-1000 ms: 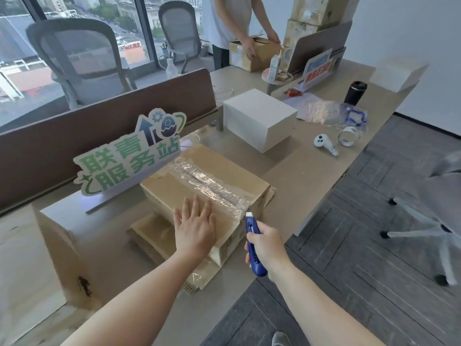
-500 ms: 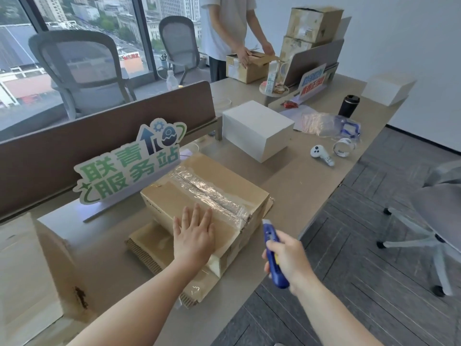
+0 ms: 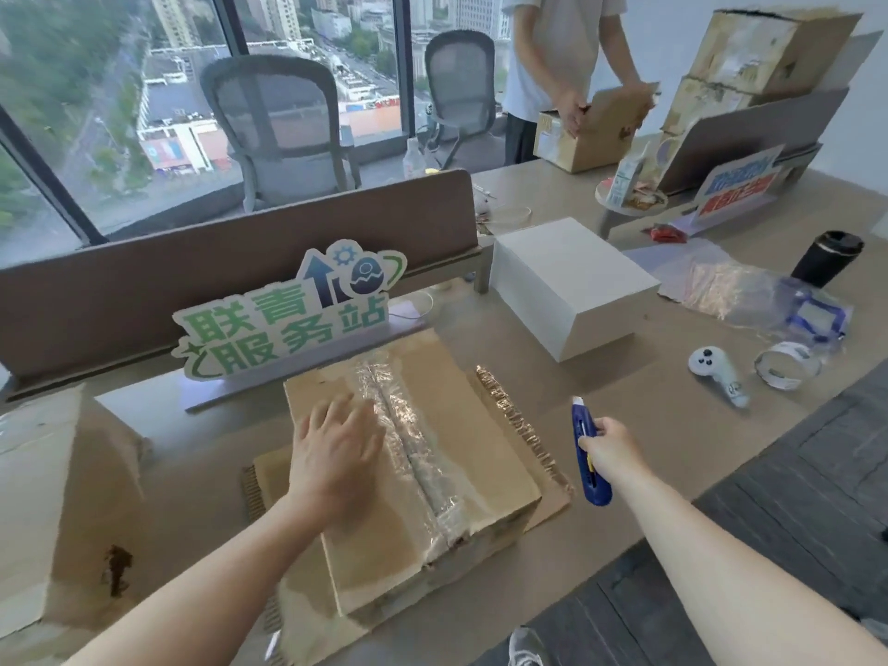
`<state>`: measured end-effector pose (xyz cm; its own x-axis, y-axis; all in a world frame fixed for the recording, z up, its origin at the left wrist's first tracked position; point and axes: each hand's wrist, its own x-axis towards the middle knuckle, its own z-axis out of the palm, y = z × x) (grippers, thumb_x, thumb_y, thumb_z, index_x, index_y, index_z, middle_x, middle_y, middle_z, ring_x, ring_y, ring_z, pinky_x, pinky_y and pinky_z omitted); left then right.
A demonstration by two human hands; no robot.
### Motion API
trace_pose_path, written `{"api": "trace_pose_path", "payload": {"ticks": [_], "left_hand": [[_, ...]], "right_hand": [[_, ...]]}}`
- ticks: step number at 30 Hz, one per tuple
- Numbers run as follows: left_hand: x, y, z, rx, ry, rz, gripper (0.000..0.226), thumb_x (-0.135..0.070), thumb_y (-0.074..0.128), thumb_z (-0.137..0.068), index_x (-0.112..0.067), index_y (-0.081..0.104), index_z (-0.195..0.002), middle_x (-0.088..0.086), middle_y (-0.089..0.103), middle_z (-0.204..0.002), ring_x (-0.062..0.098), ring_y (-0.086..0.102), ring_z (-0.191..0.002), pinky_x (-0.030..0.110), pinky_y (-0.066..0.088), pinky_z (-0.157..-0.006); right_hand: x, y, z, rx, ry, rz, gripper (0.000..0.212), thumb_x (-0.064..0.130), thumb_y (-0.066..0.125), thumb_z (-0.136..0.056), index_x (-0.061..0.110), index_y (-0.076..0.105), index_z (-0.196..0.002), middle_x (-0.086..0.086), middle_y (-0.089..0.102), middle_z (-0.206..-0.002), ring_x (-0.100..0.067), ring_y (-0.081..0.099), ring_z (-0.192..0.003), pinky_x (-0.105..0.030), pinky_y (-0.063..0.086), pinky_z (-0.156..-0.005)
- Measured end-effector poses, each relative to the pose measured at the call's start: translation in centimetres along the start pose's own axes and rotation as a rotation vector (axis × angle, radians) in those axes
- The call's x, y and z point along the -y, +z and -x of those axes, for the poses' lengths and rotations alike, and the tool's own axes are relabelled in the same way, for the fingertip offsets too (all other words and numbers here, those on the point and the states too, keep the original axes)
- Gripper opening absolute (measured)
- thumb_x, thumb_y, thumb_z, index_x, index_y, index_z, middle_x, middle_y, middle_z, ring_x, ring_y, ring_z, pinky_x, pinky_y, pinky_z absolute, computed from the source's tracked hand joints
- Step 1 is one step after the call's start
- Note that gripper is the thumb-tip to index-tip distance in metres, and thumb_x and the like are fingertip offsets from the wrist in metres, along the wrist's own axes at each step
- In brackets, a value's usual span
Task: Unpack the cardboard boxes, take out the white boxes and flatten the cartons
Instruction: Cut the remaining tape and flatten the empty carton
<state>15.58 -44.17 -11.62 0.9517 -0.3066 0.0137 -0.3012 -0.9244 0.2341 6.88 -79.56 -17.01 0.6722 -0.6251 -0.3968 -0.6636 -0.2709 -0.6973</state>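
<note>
Fingers of the left hand (image 3: 336, 454) lie straight and spread, pressing flat on the left half of the sealed carton (image 3: 413, 468), just beside the shiny tape (image 3: 408, 439) that runs along its middle seam. The right hand (image 3: 608, 454) hangs off the carton's right edge, apart from it, curled round a blue box cutter (image 3: 590, 454) held tip upward. The carton sits on a sheet of flattened cardboard (image 3: 524, 425) on the desk (image 3: 672, 425), with a green sign (image 3: 288, 319) standing just behind it. Farther back on the desk is a white box (image 3: 572, 290), already out of its carton, and well to the right lie a white controller (image 3: 718, 377) and a roll of tape (image 3: 785, 365). The step in hand looks like slitting the seam. To do it well, the blade should enter at one end of the tape, run shallow so that it parts only the tape and does not score a white box that is probably packed just beneath, and travel in one steady line down the groove between the flaps. The pressing hand is close to that line, so it would be safer shifted outward, clear of the blade's path, while keeping the carton from sliding on the loose cardboard below. Whether the blade is extended cannot be made out.
</note>
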Motion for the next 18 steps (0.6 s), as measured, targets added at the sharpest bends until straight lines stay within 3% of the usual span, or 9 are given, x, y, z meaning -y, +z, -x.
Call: {"api": "trace_pose_path", "payload": {"ticks": [4, 8, 13, 18], "left_hand": [[-0.2, 0.6, -4.3, 0.066, -0.226, -0.02, 0.057, -0.055, 0.029, -0.1, -0.035, 0.024, -0.153, 0.003, 0.007, -0.165, 0.028, 0.001, -0.152, 0.053, 0.0, -0.121], [0.3, 1.1, -6.2, 0.135, -0.404, -0.006, 0.062, -0.057, 0.028, -0.099, -0.033, 0.019, -0.155, 0.0, -0.001, -0.166, 0.026, -0.009, -0.151, 0.059, 0.002, -0.12], [-0.3, 2.0, -5.2, 0.108, -0.442, -0.048, 0.062, -0.058, 0.021, -0.099, -0.036, 0.013, -0.156, -0.004, -0.006, -0.166, 0.022, -0.014, -0.151, 0.055, 0.001, -0.121], [-0.5, 2.2, -5.3, 0.089, -0.451, -0.076, 0.06, -0.058, 0.022, -0.098, -0.037, 0.017, -0.155, -0.004, -0.001, -0.166, 0.021, -0.011, -0.151, 0.051, 0.005, -0.121]], "right_hand": [[-1.1, -1.3, -5.9, 0.1, -0.014, 0.19, 0.013, 0.013, 0.056, -0.088, 0.016, 0.065, -0.097, -0.006, 0.07, -0.089, -0.028, 0.065, -0.083, -0.037, 0.052, -0.075], [-1.4, -2.0, -10.1, 0.181, -0.025, 0.282, 0.011, 0.014, 0.055, -0.091, 0.018, 0.064, -0.097, -0.007, 0.069, -0.092, -0.029, 0.065, -0.082, -0.037, 0.054, -0.075], [-2.2, -1.8, -13.1, 0.252, -0.04, 0.343, 0.01, 0.013, 0.061, -0.092, 0.014, 0.063, -0.102, -0.008, 0.067, -0.09, -0.028, 0.062, -0.082, -0.032, 0.048, -0.07], [-3.2, -1.6, -14.6, 0.253, -0.018, 0.396, 0.017, 0.025, 0.06, -0.093, 0.016, 0.062, -0.108, -0.004, 0.068, -0.089, -0.025, 0.064, -0.079, -0.035, 0.054, -0.073]]}}
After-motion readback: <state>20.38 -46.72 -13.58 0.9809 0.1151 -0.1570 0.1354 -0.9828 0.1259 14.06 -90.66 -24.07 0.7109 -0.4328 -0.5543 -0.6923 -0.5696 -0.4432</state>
